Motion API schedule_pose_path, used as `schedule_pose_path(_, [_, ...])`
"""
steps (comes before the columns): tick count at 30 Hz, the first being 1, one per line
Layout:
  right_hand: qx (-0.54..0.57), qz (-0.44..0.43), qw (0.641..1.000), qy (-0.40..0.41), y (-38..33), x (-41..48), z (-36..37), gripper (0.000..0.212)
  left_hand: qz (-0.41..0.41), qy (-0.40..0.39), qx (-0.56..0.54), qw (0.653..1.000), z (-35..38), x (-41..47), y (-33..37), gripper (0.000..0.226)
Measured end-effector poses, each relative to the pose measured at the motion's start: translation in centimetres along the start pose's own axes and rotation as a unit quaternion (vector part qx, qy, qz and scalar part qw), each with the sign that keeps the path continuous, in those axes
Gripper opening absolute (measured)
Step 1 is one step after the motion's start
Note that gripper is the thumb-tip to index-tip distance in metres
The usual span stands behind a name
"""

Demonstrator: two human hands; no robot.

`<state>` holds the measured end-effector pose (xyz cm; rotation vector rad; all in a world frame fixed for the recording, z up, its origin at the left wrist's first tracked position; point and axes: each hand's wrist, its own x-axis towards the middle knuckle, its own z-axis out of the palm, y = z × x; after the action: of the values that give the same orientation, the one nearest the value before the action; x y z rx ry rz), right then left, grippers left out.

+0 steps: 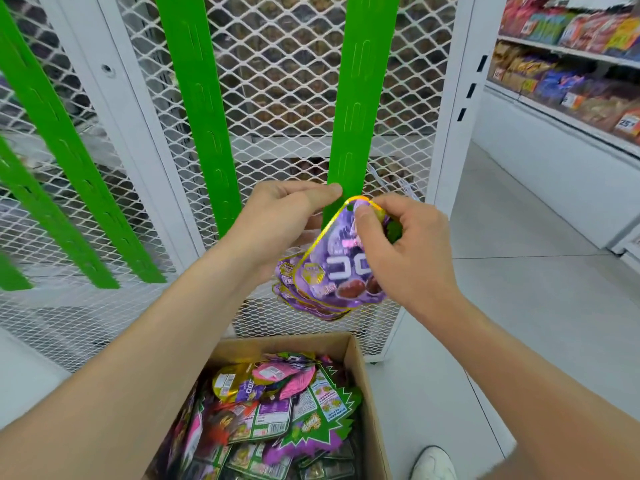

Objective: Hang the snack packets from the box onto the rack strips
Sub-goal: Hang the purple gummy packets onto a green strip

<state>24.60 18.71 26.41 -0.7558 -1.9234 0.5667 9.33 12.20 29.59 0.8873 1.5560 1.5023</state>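
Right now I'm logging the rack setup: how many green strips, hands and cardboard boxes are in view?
Green strips: 5, counting the partly hidden right strip
Hands: 2, left hand, right hand
Cardboard boxes: 1, cardboard box
Total: 8

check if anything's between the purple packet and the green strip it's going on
Nothing visible: the purple packet is pinched in the right hand right at the green strip, which the left hand steadies.
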Motion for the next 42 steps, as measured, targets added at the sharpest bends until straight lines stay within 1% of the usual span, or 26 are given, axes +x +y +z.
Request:
schedule_pose_path(5, [-0.023, 0.035, 0.999, 0.023, -0.9, 0.9, 1.3, 0.047, -0.003, -0.002, -0.042, 0.999, 0.0, -0.4, 0.3, 0.019])
schedule_pose_path(11, [-0.035, 0.065, 0.997, 0.020, -1.0, 1.1, 1.8, 0.047, 0.033, 0.007, 0.035, 0.999, -0.7, 0.3, -0.4, 0.021])
schedule_pose_path(14, [-0.036, 0.069, 0.997, 0.009, -1.2, 1.0, 1.7, 0.048, 0.045, 0.008, 0.041, 0.998, -0.8, 0.2, -0.5, 0.020])
schedule_pose_path(24, [-0.022, 0.051, 0.998, 0.031, -1.9, 0.7, 1.6, 0.048, 0.017, 0.004, -0.031, 0.999, -0.7, -0.4, 0.1, 0.018])
schedule_pose_path(27, [-0.032, 0.052, 0.998, 0.031, -1.8, 0.7, 1.7, 0.046, -0.004, 0.001, -0.030, 1.000, -0.7, -0.6, 0.3, 0.014])
schedule_pose_path(30, [-0.040, 0.060, 0.997, 0.025, -1.8, 0.8, 1.7, 0.047, -0.001, 0.000, 0.000, 1.000, -0.8, -0.2, 0.2, 0.015])
schedule_pose_path(32, [-0.051, 0.059, 0.997, 0.010, -1.6, 0.6, 1.7, 0.047, 0.013, 0.003, 0.044, 0.999, -1.0, 0.3, -0.1, 0.018])
schedule_pose_path(34, [-0.074, 0.056, 0.995, -0.029, -1.0, 0.2, 1.9, 0.045, 0.027, 0.001, 0.067, 0.997, -1.2, 0.5, -0.3, 0.020])
schedule_pose_path(36, [-0.118, 0.052, 0.986, -0.101, -0.2, -0.4, 2.2, 0.045, 0.055, 0.001, 0.070, 0.996, -1.2, 0.3, -0.6, 0.019])
schedule_pose_path(38, [-0.160, 0.052, 0.970, -0.174, 0.5, -1.0, 2.5, 0.046, 0.107, 0.011, 0.104, 0.989, -1.5, 0.1, -1.2, 0.021])
schedule_pose_path(39, [-0.162, 0.050, 0.966, -0.193, 0.8, -1.2, 2.5, 0.047, 0.133, 0.014, 0.128, 0.983, -1.7, 0.2, -1.6, 0.022])
schedule_pose_path(40, [-0.154, 0.047, 0.966, -0.200, 1.0, -1.3, 2.5, 0.046, 0.150, 0.015, 0.150, 0.977, -1.9, 0.2, -2.1, 0.023])
schedule_pose_path(42, [-0.134, 0.035, 0.974, -0.182, 0.9, -1.2, 2.2, 0.042, 0.159, 0.024, 0.158, 0.974, -2.3, 0.4, -2.8, 0.023])
